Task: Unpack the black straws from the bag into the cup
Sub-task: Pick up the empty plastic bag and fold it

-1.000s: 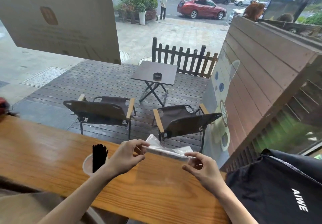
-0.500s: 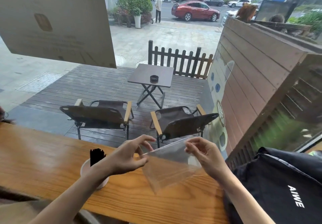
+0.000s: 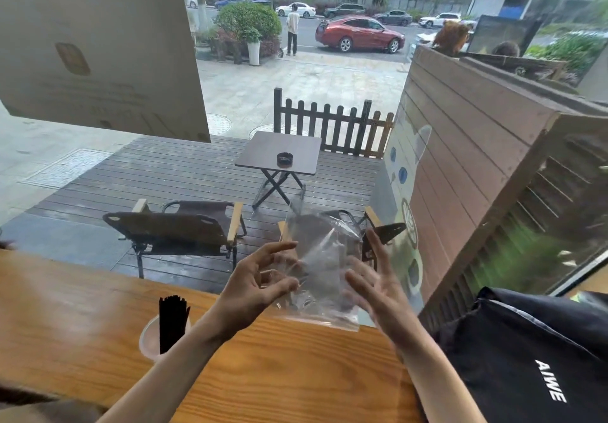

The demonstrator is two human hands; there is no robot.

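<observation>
A bunch of black straws stands upright in a white cup on the wooden counter, left of my forearm. The clear plastic bag is held upright above the counter's far edge and looks empty. My left hand pinches the bag's lower left part between thumb and curled fingers. My right hand is beside the bag's right edge with its fingers spread and straight; it is blurred, so contact with the bag is unclear.
A black fabric bag with white lettering lies on the right end of the counter. Behind the counter is a window onto a deck with chairs and a small table.
The bag went from a flat strip stretched between both hands to upright. My right hand let go of it and spread its fingers. Both hands rose a little.
</observation>
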